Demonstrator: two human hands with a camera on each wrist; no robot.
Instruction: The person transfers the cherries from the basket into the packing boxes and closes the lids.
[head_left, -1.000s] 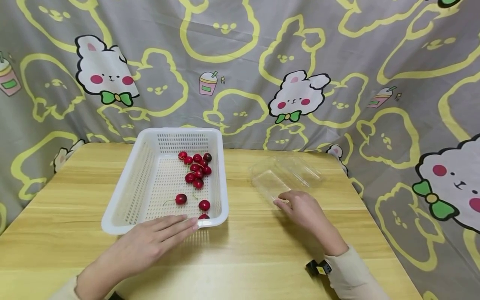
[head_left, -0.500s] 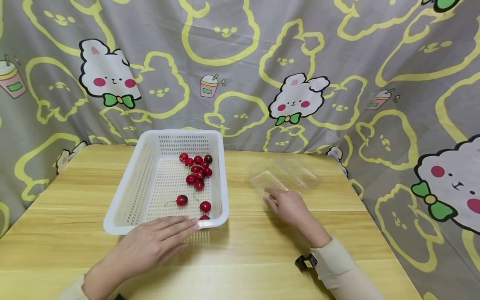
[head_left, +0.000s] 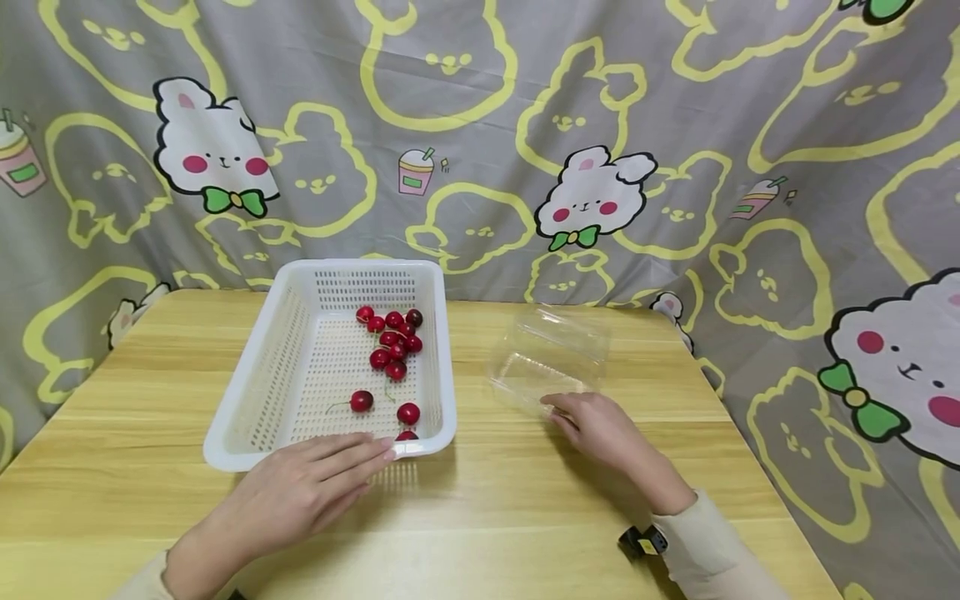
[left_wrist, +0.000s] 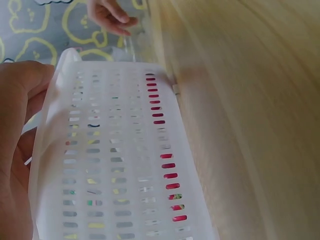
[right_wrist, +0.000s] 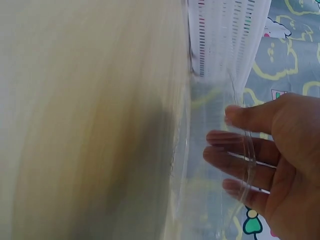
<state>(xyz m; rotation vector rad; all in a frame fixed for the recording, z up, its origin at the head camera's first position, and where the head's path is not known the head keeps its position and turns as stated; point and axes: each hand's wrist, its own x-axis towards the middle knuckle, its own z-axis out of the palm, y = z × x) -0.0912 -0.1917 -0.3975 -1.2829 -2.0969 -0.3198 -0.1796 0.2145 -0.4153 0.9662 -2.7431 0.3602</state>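
A white perforated plastic basket (head_left: pixel 225 454) stands on the left of the table, several red cherries (head_left: pixel 396 369) inside it, most of them bunched towards its right side. My left hand (head_left: pixel 307 483) rests on the basket's near rim with fingers straight and together. In the left wrist view its fingers reach over the rim, above the slotted wall. On the right, my right hand (head_left: pixel 600 429) pinches the near edge of a clear plastic box (head_left: pixel 528 375). Seen from the right wrist, the thumb (right_wrist: pixel 237 116) lies on one side of the box's thin wall and the fingers show through the plastic.
The wooden table (head_left: pixel 487 533) runs back to a grey curtain (head_left: pixel 480 75) printed with rabbits and yellow outlines. A small black device (head_left: pixel 641 543) sits by the right sleeve. A strip of bare wood separates the basket from the box.
The right hand shifted left, then back right, still at the box's near edge. The clear box has turned, its far part now further left. Left hand, basket and cherries have stayed put.
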